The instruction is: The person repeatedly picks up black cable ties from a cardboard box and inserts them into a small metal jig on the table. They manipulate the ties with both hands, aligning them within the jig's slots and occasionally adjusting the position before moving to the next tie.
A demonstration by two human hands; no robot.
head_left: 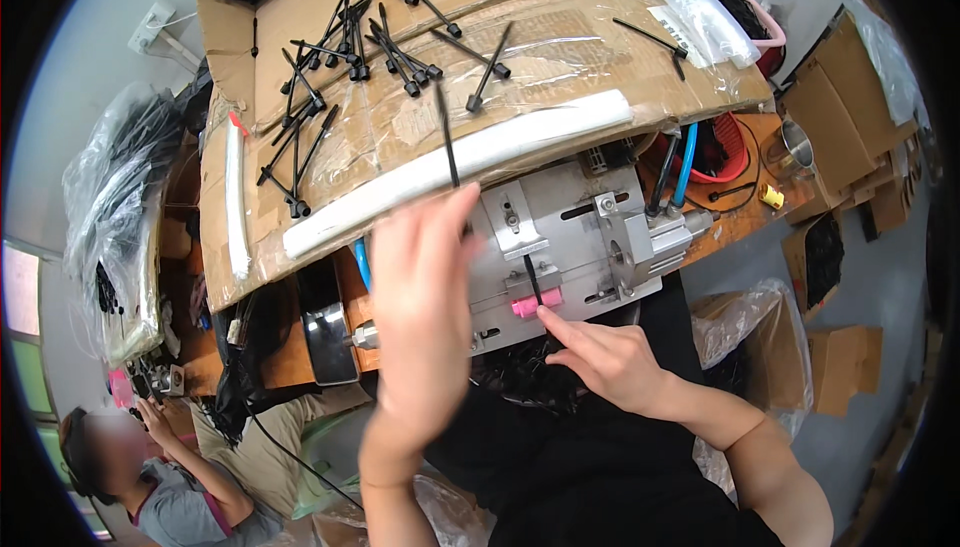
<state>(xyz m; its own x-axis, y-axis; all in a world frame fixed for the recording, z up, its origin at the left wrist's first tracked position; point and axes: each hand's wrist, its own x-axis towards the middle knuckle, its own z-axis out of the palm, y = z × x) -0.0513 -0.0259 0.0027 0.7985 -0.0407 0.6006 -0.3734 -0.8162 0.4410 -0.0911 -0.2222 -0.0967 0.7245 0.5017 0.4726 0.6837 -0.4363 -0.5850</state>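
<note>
My left hand [420,277] is smeared by motion over the left part of a grey metal fixture [590,197]. A thin black rod [447,137] rises from its fingertips and seems pinched there. On the fixture, another black rod [533,279] runs from under a metal bracket [517,222] down to a pink block [538,302]. The outstretched index finger of my right hand [605,357] touches the right end of the pink block, near the rod's lower end. That hand's thumb stands apart, and I see nothing gripped in it.
Several black rods with knobbed ends [350,47] lie on a cardboard sheet [400,132] edged with white foam [460,172]. A red basket [725,152] and a metal cup [790,145] stand to the right. At lower left, another person [190,487] sits working.
</note>
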